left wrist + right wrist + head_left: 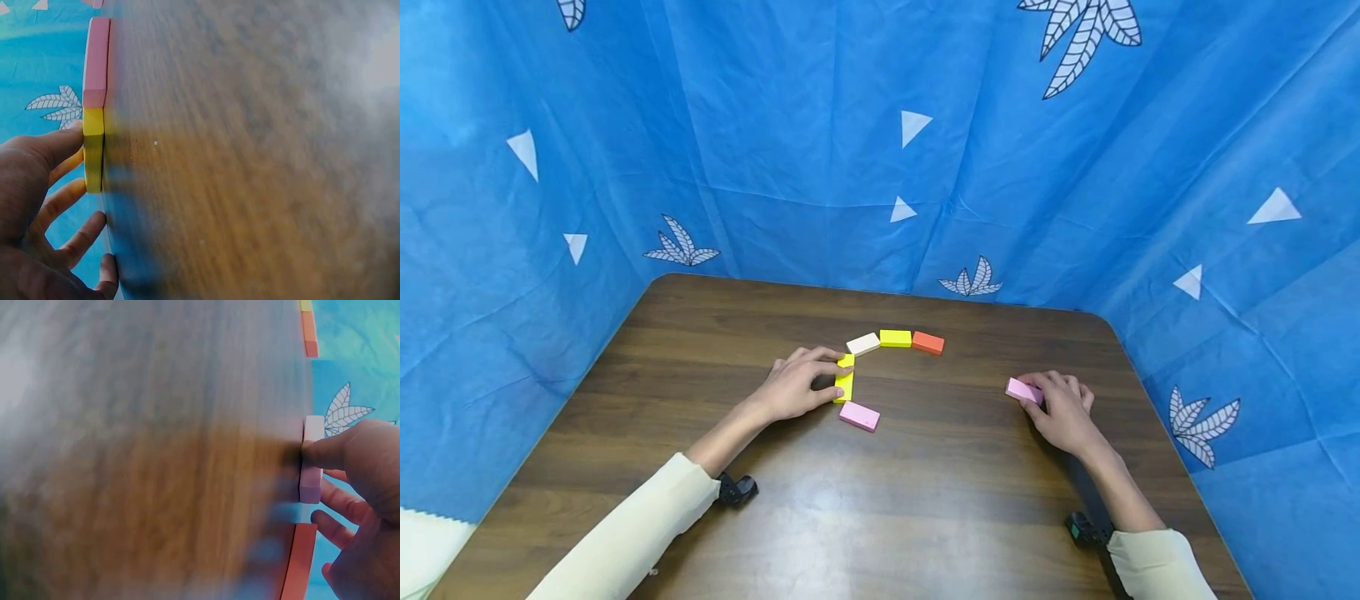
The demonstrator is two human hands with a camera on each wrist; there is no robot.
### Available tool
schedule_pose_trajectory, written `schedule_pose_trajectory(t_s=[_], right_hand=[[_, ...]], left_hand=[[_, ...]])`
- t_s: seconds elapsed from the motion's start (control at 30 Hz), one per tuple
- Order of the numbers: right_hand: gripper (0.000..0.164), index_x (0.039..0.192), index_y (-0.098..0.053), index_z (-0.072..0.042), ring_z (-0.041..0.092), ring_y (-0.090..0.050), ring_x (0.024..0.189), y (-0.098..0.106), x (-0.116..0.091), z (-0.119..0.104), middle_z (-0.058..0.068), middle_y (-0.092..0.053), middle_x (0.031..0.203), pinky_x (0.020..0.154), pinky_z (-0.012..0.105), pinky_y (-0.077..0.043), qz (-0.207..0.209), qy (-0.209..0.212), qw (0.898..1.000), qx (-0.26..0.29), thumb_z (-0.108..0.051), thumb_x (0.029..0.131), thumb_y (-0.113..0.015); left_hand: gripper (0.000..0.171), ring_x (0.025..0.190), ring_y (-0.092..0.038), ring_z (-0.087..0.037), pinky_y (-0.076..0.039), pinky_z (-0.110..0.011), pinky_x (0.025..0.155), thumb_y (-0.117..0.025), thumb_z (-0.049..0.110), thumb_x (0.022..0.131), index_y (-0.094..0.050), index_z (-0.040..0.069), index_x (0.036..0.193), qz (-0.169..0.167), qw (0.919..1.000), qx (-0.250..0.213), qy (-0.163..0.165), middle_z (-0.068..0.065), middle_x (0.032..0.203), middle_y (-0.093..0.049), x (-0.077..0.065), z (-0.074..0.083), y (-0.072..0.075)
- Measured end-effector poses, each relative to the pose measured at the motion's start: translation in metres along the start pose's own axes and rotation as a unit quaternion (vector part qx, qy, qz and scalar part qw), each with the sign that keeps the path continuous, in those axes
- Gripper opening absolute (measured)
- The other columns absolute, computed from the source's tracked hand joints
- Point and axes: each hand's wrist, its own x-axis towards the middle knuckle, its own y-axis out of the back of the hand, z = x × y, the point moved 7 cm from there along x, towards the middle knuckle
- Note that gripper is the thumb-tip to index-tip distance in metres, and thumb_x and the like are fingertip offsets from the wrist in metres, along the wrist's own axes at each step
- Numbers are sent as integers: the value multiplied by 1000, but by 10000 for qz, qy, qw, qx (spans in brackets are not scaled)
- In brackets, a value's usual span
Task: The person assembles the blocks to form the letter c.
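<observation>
My left hand [793,387] holds a yellow block [845,385] on the table, its thumb near the block's near end and fingers toward the far end. A pink block [860,417] lies just beyond the thumb; in the left wrist view its end meets the yellow block [94,150]. On the right, my right hand [1063,408] pinches another pink block [1022,391] between thumb and fingers. Close by that hand, the right wrist view shows an orange-red block [301,559], which the hand hides in the head view.
Beyond the left hand, a white block [863,343], a second yellow block [896,338] and an orange-red block [928,342] form a curved row. Blue patterned cloth [820,167] hangs around the back and sides of the brown wooden table [865,517].
</observation>
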Motion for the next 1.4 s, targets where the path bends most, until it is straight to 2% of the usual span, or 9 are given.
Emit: schedule_pose_trajectory(t_s=[0.27,0.53,0.77,1.03,1.4], right_hand=[[32,133,-69,-7,46,-52,116,-3,-2,-10,21,-68,124,101,74,-24,-66,146,9999,-34,-11,102,-73],[34,134,-70,-9,39,-55,115,-9,-4,-20,15,-70,123,89,53,-32,-156,268,9995,-81,-15,100,-76],[35,133,-71,-12,33,-57,110,-15,-6,-31,11,-69,120,85,47,-32,-205,403,9989,-77,-16,100,-77],[35,134,-71,-14,30,-58,109,-22,-6,-44,9,-70,122,87,45,-32,-282,522,9982,68,-17,99,-79],[32,130,-73,-18,27,-58,112,-29,-8,-63,4,-70,121,91,49,-36,-433,686,9964,244,-19,99,-79]], left_hand=[[43,138,-54,-29,-39,-56,96,-77,41,100,-72,32,142,-68,10000,66,30,2,160,-58,2,-1,-4],[43,138,-54,-29,-40,-55,95,-78,40,100,-73,32,142,-26,10000,75,18,2,159,-59,1,0,-2],[43,138,-54,-30,-40,-57,97,-78,39,100,-73,31,142,-26,10000,19,18,3,159,-59,0,0,-2],[43,138,-54,-30,-40,-59,97,-78,39,100,-73,31,142,-22,10000,11,17,3,160,-59,1,0,-2],[43,138,-54,-29,-40,-57,97,-78,39,100,-73,32,141,3,10000,16,5,4,159,-59,1,-1,-1]])
